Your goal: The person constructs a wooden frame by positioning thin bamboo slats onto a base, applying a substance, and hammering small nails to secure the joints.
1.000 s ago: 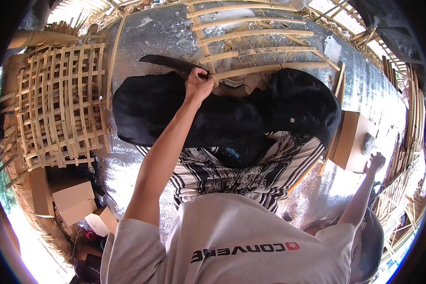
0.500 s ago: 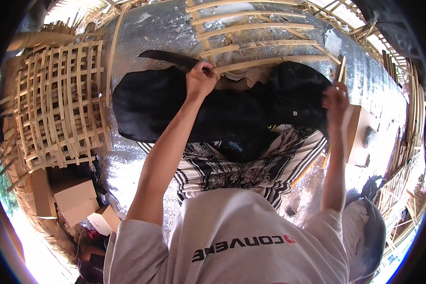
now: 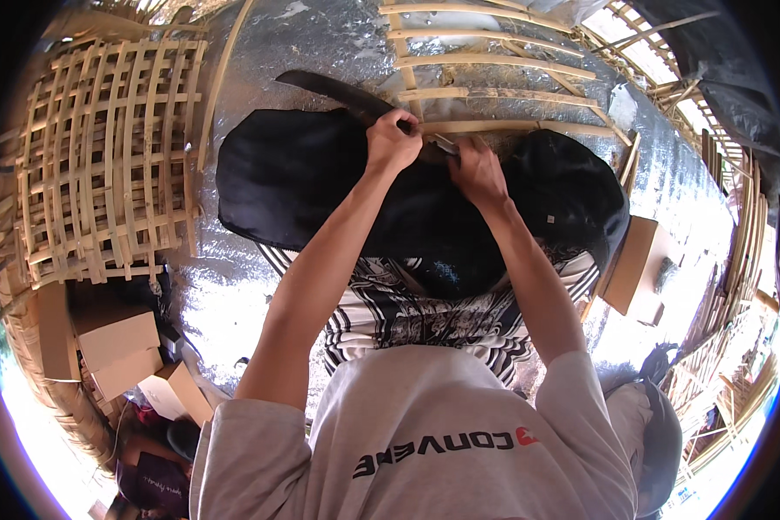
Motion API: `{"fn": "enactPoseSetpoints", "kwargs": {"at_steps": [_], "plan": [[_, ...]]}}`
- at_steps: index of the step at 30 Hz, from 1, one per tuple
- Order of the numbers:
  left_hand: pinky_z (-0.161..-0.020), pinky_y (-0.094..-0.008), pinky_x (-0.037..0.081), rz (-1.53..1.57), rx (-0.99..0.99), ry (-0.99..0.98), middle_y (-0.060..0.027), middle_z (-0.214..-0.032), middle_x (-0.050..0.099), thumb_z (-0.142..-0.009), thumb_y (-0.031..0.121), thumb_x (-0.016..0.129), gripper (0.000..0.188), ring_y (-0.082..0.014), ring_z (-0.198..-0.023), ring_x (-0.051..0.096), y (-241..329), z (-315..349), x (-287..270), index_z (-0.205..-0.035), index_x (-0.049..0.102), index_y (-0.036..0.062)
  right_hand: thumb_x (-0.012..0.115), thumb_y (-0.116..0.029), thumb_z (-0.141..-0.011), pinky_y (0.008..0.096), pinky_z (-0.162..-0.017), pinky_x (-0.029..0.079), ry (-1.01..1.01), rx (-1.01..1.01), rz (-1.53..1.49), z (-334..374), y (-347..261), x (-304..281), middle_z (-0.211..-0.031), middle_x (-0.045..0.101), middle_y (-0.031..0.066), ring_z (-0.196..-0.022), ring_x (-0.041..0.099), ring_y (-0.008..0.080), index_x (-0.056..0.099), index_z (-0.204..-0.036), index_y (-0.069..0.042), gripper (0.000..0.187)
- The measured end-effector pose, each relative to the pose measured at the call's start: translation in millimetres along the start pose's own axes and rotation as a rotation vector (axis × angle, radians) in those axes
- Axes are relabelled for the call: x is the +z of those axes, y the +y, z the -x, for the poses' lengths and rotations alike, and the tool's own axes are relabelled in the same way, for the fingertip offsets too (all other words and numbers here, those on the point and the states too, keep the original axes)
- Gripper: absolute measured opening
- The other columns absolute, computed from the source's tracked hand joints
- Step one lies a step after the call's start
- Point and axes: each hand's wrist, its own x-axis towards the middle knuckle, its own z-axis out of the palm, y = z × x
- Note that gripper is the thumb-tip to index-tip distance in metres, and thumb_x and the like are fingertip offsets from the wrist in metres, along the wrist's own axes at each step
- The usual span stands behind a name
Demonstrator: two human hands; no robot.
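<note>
My left hand [image 3: 394, 140] is closed in a fist around the near end of a dark, curved machete [image 3: 334, 91], whose tip points to the far left. My right hand [image 3: 481, 171] is beside it, with the fingers pinched on a slim, pale grey object [image 3: 445, 144] too small to make out. Both hands are above a black padded cloth [image 3: 295, 178] that spreads across my lap. Just beyond them, a bamboo-strip frame [image 3: 494, 94] with several crosspieces lies on the floor.
A woven bamboo lattice [image 3: 104, 165] stands at the left, above open cardboard boxes [image 3: 117, 338]. At the right are another cardboard box [image 3: 637, 269] and bundled bamboo strips [image 3: 741, 251]. Shiny silver sheeting [image 3: 277, 39] covers the floor. A patterned cloth [image 3: 399, 312] shows beneath the black one.
My right hand has swung left from the far right edge of the black cloth to beside my left hand. The left hand still grips the machete; the view has shifted slightly.
</note>
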Motion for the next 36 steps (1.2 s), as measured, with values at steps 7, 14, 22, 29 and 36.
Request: {"fn": "enactPoseSetpoints", "kwargs": {"at_steps": [7, 14, 22, 29, 36], "plan": [[-0.084, -0.0368, 0.054, -0.062, 0.043, 0.054, -0.0128, -0.088, 0.074, -0.08, 0.027, 0.075, 0.02, -0.0282, -0.09, 0.071, -5.8, -1.0, 3.5, -0.095, 0.074, 0.0133, 0.064, -0.012, -0.084, 0.0523, -0.077, 0.054, -0.074, -0.002, 0.022, -6.0, 6.6, -16.6, -0.107, 0.06, 0.0239, -0.092, 0.064, 0.0452, 0.057, -0.103, 0.001, 0.023], [-0.08, -0.0384, 0.056, 0.015, -0.01, -0.001, -0.0149, -0.086, 0.073, -0.077, 0.019, 0.073, 0.013, -0.0325, -0.086, 0.071, -4.1, -2.2, 0.2, -0.087, 0.072, 0.0099, 0.064, -0.008, -0.083, 0.053, -0.077, 0.053, -0.102, -0.072, -0.026, 1.7, 10.5, -0.2, -0.102, 0.061, 0.0233, -0.091, 0.065, 0.0437, 0.06, -0.1, 0.0, 0.019], [-0.075, -0.04, 0.057, 0.006, 0.112, 0.027, -0.0148, -0.084, 0.072, -0.078, 0.017, 0.073, 0.013, -0.0329, -0.082, 0.071, -0.9, 3.6, 3.4, -0.089, 0.071, 0.0091, 0.065, -0.007, -0.089, 0.0338, -0.072, 0.054, 0.021, 0.146, -0.348, -4.6, 17.3, -6.4, -0.093, 0.072, 0.0166, -0.081, 0.071, 0.0296, 0.066, -0.111, -0.001, 0.023], [-0.076, -0.0422, 0.056, -0.016, 0.198, 0.048, -0.0167, -0.09, 0.072, -0.078, 0.014, 0.071, 0.013, -0.0368, -0.085, 0.07, -3.6, 5.6, -1.5, -0.089, 0.071, 0.0064, 0.066, -0.011, -0.089, 0.0366, -0.071, 0.055, 0.132, 0.132, -0.436, -30.5, -9.8, 5.7, -0.091, 0.071, 0.0165, -0.077, 0.071, 0.0285, 0.073, -0.099, -0.004, 0.013], [-0.076, -0.0408, 0.056, -0.015, 0.161, 0.059, -0.0193, -0.088, 0.071, -0.077, 0.014, 0.073, 0.016, -0.0364, -0.085, 0.07, 2.1, 9.7, -4.2, -0.089, 0.071, 0.0028, 0.07, -0.012, -0.087, 0.0354, -0.073, 0.056, 0.257, 0.162, -0.464, -37.2, -28.5, 6.0, -0.093, 0.073, 0.0174, -0.084, 0.072, 0.0287, 0.071, -0.103, -0.005, 0.018]]}}
